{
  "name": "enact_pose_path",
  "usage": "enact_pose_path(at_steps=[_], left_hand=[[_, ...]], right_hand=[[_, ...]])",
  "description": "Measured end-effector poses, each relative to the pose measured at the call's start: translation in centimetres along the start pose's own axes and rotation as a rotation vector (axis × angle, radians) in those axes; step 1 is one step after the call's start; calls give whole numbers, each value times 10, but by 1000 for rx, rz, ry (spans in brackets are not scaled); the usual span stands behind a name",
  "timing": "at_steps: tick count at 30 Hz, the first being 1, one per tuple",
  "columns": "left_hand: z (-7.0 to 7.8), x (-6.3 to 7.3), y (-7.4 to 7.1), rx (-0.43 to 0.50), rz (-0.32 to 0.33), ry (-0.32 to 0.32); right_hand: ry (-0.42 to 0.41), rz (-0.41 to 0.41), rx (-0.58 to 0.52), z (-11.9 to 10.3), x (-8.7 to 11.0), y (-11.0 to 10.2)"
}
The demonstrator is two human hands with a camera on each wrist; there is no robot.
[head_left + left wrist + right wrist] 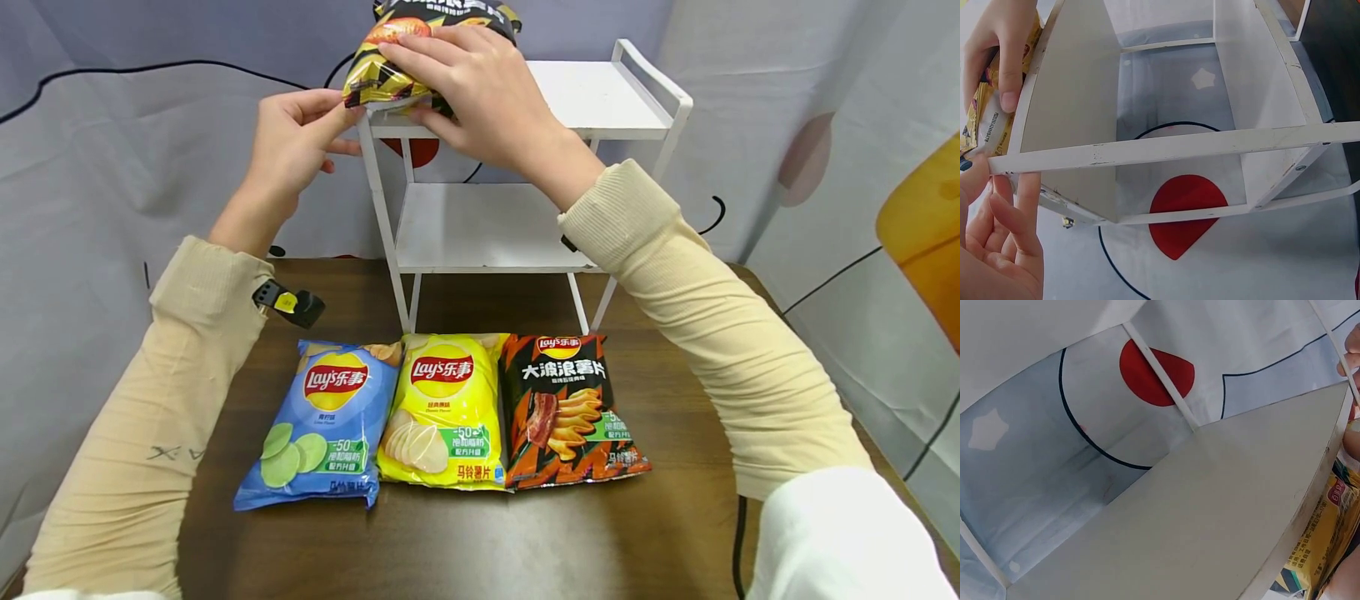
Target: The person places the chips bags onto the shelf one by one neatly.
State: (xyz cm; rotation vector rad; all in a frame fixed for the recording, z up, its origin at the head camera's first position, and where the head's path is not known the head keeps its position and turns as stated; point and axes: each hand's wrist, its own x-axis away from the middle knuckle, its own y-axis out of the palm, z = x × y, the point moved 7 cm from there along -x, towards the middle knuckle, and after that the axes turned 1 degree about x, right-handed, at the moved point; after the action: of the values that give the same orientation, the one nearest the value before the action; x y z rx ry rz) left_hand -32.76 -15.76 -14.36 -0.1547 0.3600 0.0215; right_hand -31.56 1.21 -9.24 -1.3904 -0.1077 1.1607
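A black and yellow bag of chips [382,71] sits at the left end of the top shelf of a white metal rack [600,96]; its upper part runs out of the head view. My right hand [487,96] grips the bag, fingers across its front and thumb low by its bottom edge. Thumb and forefinger of my left hand [296,137] pinch the bag's lower left corner, beside the shelf's front corner. Seen from the left wrist, the other left fingers [1025,206] curl below the shelf edge. Yellow back printing on the bag [1319,540] shows in the right wrist view.
On the brown table [480,542], before the rack's legs, lie a blue chip bag [322,425], a yellow one [442,408] and a black-and-red one [562,408]. The rack has a lower shelf [487,225] and a side rail [652,71]. A black cable [150,68] crosses the cloth behind.
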Motion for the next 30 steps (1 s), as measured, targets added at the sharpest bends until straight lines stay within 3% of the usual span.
enact_pose_path(at_steps=[10,19,30], left_hand=[[-2,-2,0,-11,-7,-3],[-3,-3,1,-15,-9,-6],[-4,-3,-1,-9,-1,-27]], right_hand=[[18,-25,63,0,1,-1],[27,27,90,-9,9,-17],[11,96,81,-20,39,-33]])
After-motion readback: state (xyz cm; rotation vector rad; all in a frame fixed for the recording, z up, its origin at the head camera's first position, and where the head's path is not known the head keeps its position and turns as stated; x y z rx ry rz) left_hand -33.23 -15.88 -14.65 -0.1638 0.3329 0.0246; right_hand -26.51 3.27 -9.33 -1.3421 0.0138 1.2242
